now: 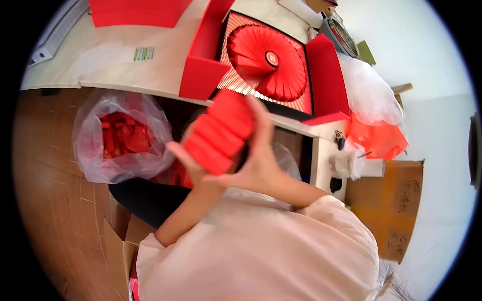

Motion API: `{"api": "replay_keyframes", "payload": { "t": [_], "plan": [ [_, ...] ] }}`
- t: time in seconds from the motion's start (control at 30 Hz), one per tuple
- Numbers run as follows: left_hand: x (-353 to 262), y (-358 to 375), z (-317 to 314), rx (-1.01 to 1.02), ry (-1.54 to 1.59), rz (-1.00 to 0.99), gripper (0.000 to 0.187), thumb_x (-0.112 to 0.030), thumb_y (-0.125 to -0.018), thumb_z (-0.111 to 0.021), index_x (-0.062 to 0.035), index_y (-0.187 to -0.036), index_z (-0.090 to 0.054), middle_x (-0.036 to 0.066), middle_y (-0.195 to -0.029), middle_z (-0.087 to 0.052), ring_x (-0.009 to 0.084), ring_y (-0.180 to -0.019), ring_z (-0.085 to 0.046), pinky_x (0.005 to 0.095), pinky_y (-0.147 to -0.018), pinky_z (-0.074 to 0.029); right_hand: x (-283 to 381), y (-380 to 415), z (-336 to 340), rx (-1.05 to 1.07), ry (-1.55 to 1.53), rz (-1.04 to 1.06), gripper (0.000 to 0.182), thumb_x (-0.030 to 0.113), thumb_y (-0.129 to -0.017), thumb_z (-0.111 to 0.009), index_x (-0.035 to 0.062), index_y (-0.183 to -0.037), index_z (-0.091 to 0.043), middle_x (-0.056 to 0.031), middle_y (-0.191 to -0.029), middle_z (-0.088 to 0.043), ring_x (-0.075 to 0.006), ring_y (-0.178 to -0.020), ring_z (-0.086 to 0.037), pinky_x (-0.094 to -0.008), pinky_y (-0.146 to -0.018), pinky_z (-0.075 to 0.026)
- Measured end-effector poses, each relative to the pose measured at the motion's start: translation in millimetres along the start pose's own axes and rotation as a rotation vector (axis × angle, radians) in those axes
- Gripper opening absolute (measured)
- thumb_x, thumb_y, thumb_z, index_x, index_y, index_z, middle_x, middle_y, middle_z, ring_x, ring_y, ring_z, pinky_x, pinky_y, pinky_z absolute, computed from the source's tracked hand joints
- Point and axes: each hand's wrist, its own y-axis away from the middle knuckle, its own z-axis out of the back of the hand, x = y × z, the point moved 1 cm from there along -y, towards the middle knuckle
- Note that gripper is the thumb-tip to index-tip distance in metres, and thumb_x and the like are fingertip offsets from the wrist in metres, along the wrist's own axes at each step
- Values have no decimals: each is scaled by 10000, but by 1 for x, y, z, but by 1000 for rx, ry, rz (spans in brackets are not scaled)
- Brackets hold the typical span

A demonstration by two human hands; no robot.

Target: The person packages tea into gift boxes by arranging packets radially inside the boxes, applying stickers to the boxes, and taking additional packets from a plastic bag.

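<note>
Both hands hold a row of small red packets (221,131) in front of my body, somewhat blurred. My left hand (193,163) supports its left and lower side, with the thumb sticking out. Around the right side of the packets curves my right hand (261,155). Just beyond, on the table, an open red box (206,75) holds a fanned ring of folded red pieces (286,55) with a round emblem in its middle.
At the left, a clear plastic bag (90,150) holds many red pieces. Cardboard boxes stand at the lower left (118,256) and right (386,205). Another red box (135,12) and a green-and-white card (143,54) lie on the table (165,55). White bags (371,90) hang at the right.
</note>
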Motion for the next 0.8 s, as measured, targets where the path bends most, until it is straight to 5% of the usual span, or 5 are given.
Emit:
{"api": "replay_keyframes", "payload": {
  "t": [0.03,0.17,0.23,0.33,0.8],
  "plan": [
    [-7,-12,-19,85,189,50,759,-224,-848,-666,-65,-1424,-199,143,-1254,-456,287,-1146,-473,429,-1044,-324,-6,-1,13,-81,-2,79,1321,346,-490,-924,21,-1427,-51,-190,-1405,-253,-300,-1315,-328,-422,-1080,-298],
    [-28,-43,-79,285,-437,-203,1065,-577,-801,-609,93,-1409,-48,283,-1374,-341,412,-1223,-422,430,-1044,-317,-39,-27,87,-66,-171,-68,1088,206,-567,-840,77,-1398,-150,-139,-1349,-345,-253,-1242,-427,-393,-1029,-380],
    [-36,-63,-86,357,-487,-389,1116,-399,-787,-690,78,-1429,89,312,-1454,-200,463,-1290,-314,464,-1070,-278,-62,-53,124,36,-223,-136,1003,104,-606,-784,91,-1399,-169,-129,-1290,-414,-235,-1215,-451,-379,-1013,-395],
    [-19,-86,-72,229,-530,-224,946,-248,-845,-655,45,-1455,6,287,-1458,-228,398,-1350,-267,443,-1102,-226,-94,-97,157,218,-106,-69,935,34,-644,-748,95,-1396,-196,-114,-1261,-457,-220,-1175,-490,-359,-999,-406],
    [15,-96,-72,140,-504,-81,689,22,-903,-395,5,-1471,-5,279,-1407,-326,389,-1297,-370,414,-1082,-280,-153,-143,123,821,-257,10,956,-26,-544,-726,74,-1374,-261,-103,-1359,-363,-214,-1311,-355,-347,-1099,-291]
  ]
}}
